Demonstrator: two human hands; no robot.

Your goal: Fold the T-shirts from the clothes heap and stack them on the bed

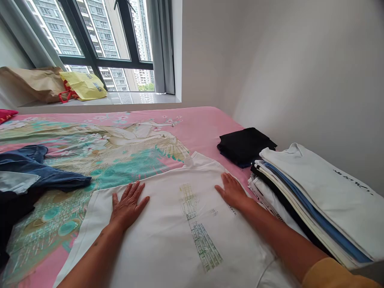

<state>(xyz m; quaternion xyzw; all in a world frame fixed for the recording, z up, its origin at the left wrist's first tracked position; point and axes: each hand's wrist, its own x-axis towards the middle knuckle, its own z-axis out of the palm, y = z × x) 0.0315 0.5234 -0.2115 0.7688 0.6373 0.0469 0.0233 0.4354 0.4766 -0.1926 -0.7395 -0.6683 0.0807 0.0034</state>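
Note:
A white T-shirt [162, 232] lies spread on the bed, its collar toward the far side and a green printed strip down its middle. On the shirt's left part my left hand [127, 204] rests flat, fingers spread. My right hand [232, 190] lies palm down near the collar on the right, its fingers stretched out and holding nothing. The shirt's near end runs out of view at the bottom. Right of my right forearm stands a stack of folded shirts [318, 188], with a white one on top.
Behind the stack sits a folded black garment [247, 144]. Blue jeans [60, 172] and dark cloth [15, 212] lie at the left on the pink patterned bedsheet [198, 124]. A brown paper bag [36, 84] and a yellow bag [87, 85] rest on the windowsill.

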